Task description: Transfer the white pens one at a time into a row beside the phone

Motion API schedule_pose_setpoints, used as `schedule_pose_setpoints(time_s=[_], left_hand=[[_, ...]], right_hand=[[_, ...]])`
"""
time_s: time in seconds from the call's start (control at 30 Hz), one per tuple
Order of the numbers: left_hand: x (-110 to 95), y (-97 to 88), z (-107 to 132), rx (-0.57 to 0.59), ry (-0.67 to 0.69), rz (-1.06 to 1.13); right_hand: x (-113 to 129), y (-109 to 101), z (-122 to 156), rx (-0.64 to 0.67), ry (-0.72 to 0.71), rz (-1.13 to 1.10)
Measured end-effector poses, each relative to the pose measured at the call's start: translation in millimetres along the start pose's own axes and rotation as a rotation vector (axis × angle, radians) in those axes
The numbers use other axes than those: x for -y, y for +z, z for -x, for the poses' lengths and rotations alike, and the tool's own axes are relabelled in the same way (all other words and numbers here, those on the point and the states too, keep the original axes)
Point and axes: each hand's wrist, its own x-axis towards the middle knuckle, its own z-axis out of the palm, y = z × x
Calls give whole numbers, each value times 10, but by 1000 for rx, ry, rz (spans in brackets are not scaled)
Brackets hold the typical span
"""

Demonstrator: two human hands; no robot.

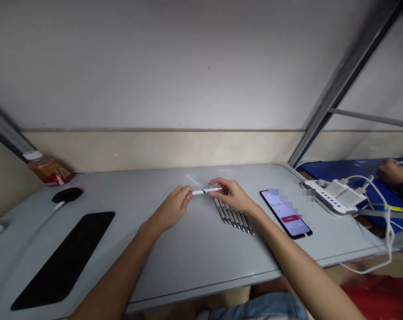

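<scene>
My left hand point(176, 205) is closed, with thumb and fingers pinching the left end of a slim white pen point(199, 192) that has a dark mark on it. The pen is held level, above the desk. At its right end, my right hand point(234, 194) curves its fingers around the tip. A gap shows between index finger and pen, while the thumb is just below; whether it touches is unclear. Several grey pens point(235, 218) with shiny ends lie side by side in a slanted row, partly hidden under my right hand and wrist.
A lit phone point(286, 214) lies right of my right forearm, near a power strip point(335, 198) with white plugs and cables. At left are a black flat slab point(64, 260), a round black puck point(67, 195) with a cable, and a bottle point(50, 170). Another person's hand point(393, 171) shows far right.
</scene>
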Motion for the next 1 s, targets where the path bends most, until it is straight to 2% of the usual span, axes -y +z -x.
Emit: schedule_pose_setpoints(time_s=[0.13, 0.3, 0.4, 0.47, 0.57, 0.73, 0.8, 0.9, 1.0], left_hand=[[33, 7, -4, 38, -2, -24], [73, 7, -10, 48, -2, -87], [66, -5, -12, 12, 24, -164], [47, -8, -13, -12, 41, -183], [0, -3, -15, -28, 32, -111], [-58, -6, -12, 0, 77, 15], [-50, -13, -12, -6, 77, 21], [-17, -15, -18, -38, 40, -18], [13, -3, -24, -52, 35, -45]], right_hand=[[5, 18, 4, -28, -126, 146], [-17, 103, 30, 3, -109, 332], [-17, 121, 39, 27, -68, 305], [-3, 114, 32, 44, -6, 157], [20, 111, -3, 41, 147, -239], [-19, 141, -91, -181, 273, -966], [-54, 136, -105, -196, 333, -1223], [-83, 101, -95, -170, 362, -1415], [-70, 60, -72, -160, 314, -1428]])
